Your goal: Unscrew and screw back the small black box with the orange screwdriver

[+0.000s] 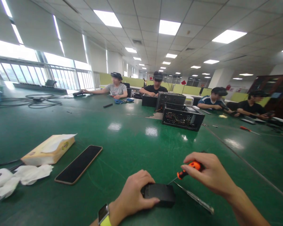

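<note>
My left hand [138,193] is wrapped round one end of a small black box-shaped device [163,194] that rests on the green table. A watch with a yellow-green strap is on that wrist. In my right hand [208,168] is a screwdriver [192,168] with an orange and black handle, its thumb and fingers closed round the grip. The screwdriver's thin shaft slants down to the left, and its tip is at the far right edge of the black device; whether it touches is unclear. A second, slim screwdriver with a clear handle [196,199] lies just right of the device.
Left on the green table [122,147] lie a smartphone [79,164], a tissue pack [49,149] and crumpled tissues [28,174]. Farther back stands an open black computer case [182,117]. Cables [37,99] lie at the far left. Several people sit across the table.
</note>
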A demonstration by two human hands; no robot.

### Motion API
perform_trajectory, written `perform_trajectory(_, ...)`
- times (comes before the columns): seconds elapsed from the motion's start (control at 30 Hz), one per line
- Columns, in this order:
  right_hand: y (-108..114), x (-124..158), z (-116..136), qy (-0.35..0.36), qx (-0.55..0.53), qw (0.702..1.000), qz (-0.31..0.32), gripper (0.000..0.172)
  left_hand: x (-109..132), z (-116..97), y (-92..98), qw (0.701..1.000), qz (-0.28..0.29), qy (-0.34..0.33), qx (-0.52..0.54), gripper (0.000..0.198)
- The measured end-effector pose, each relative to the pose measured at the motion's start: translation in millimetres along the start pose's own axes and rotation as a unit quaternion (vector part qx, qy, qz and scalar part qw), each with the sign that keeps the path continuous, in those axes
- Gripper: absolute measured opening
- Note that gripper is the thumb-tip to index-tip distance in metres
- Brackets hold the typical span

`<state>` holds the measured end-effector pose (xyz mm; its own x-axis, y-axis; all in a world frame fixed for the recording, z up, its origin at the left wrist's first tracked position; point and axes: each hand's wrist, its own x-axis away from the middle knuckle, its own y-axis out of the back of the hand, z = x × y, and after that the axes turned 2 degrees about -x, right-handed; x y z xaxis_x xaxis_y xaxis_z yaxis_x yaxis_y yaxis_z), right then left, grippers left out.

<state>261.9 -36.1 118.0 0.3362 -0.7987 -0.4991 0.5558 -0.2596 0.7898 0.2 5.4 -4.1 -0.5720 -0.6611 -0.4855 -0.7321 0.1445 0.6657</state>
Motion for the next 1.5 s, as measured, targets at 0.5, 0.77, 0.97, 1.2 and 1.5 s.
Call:
perform_trajectory(0.5, 0.0, 1.2, -2.5, -0.008, -0.004, 1.0, -0.003, 0.023, 0.4, 1.5, 0.3, 1.0, -0.001, -0.003, 0.001, 0.037)
perform_trajectory(0.77, -8.4, 0.6, 6.0, -0.019, -0.048, 0.996, -0.071, 0.015, 0.5, 3.4, -0.2, 1.0, -0.007, -0.014, 0.001, 0.041)
perform_trajectory(0.97, -19.0, -1.1, 11.4, 0.004, -0.063, 0.996, -0.055, 0.012, -0.3, 5.0, 0.3, 0.999, -0.014, -0.031, 0.009, 0.056)
perform_trajectory(1.2, -20.3, -0.7, 9.1, 0.026, -0.062, 0.996, -0.055, 0.014, 0.3, 7.3, -1.9, 0.999, -0.025, -0.043, 0.004, 0.061)
perform_trajectory(1.5, -11.9, 3.4, 16.3, 0.074, -0.09, 0.993, 0.002, 0.024, -0.2, 5.3, -0.6, 0.999, -0.02, -0.041, -0.007, 0.058)
